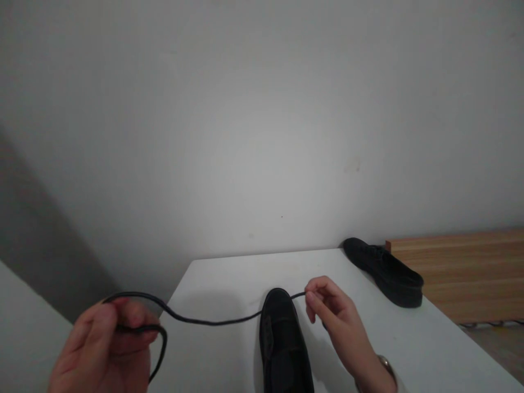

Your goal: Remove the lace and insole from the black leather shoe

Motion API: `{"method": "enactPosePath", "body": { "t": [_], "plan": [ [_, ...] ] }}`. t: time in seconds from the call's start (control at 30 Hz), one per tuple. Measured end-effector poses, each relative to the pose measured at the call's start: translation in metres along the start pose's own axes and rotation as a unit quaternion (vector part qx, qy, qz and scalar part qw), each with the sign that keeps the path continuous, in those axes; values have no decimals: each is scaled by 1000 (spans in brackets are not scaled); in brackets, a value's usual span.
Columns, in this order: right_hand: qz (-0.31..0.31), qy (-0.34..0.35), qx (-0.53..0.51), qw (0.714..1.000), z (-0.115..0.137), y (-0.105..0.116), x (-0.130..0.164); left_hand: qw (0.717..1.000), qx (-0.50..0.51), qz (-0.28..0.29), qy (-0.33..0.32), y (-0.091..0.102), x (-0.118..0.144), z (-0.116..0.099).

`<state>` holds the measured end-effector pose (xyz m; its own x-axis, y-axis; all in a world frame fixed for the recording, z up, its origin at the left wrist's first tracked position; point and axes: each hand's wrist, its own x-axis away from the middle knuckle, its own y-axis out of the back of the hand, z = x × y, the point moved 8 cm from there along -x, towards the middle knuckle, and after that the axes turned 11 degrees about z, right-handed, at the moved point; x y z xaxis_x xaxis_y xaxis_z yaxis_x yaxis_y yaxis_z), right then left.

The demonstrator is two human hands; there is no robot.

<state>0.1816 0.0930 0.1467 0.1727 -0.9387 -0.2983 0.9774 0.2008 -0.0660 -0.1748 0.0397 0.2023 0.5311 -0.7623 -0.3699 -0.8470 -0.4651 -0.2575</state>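
Observation:
A black shoe (283,341) lies on the white table in front of me, its toe pointing away. A long black shoelace (213,323) runs from one hand to the other, and its middle stretch is hidden at the shoe's toe; I cannot tell whether it passes under or behind it. At the lower left, my left hand (106,344) is closed on the lace, with a loop hanging below the fingers. Just right of the toe, my right hand (333,314) pinches the short end of the lace between thumb and forefinger.
A second black shoe (382,270) sits at the table's back right, near the wall. Beyond the right edge of the white table (229,273) is a wooden board (458,275). A pale wall (262,136) rises directly behind the table.

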Motion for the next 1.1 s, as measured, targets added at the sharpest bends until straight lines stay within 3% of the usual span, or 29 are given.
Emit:
{"method": "enactPosePath", "body": {
  "t": [0.1, 0.23, 0.33, 0.53, 0.67, 0.8, 0.9, 1.0, 1.1],
  "plan": [
    [79, -2, -19, 997, 3, -44, 5, 997, 31, 71, 28, -17, 19, 10],
    [167, 62, 68, 982, 19, -91, 13, 973, -54, 208, 81, -48, 51, 37],
    [187, 119, 106, 969, 29, -109, 15, 946, -114, 283, 108, -62, 68, 56],
    [217, 155, 135, 954, 24, -124, 16, 928, -127, 317, 151, -69, 77, 78],
    [224, 122, 131, 958, 10, -119, 21, 944, -83, 274, 163, -49, 57, 84],
    [184, 71, 139, 971, -6, -92, 26, 992, -45, 106, 55, -1, 21, 62],
    [166, 42, 143, 975, -15, -71, 30, 999, -35, 31, 1, 26, 8, 54],
    [161, 62, 167, 971, -14, -58, 33, 993, -117, 22, -3, 40, 5, 63],
    [156, 103, 216, 958, -7, -50, 34, 968, -244, 52, 0, 46, 5, 85]
  ]
}}
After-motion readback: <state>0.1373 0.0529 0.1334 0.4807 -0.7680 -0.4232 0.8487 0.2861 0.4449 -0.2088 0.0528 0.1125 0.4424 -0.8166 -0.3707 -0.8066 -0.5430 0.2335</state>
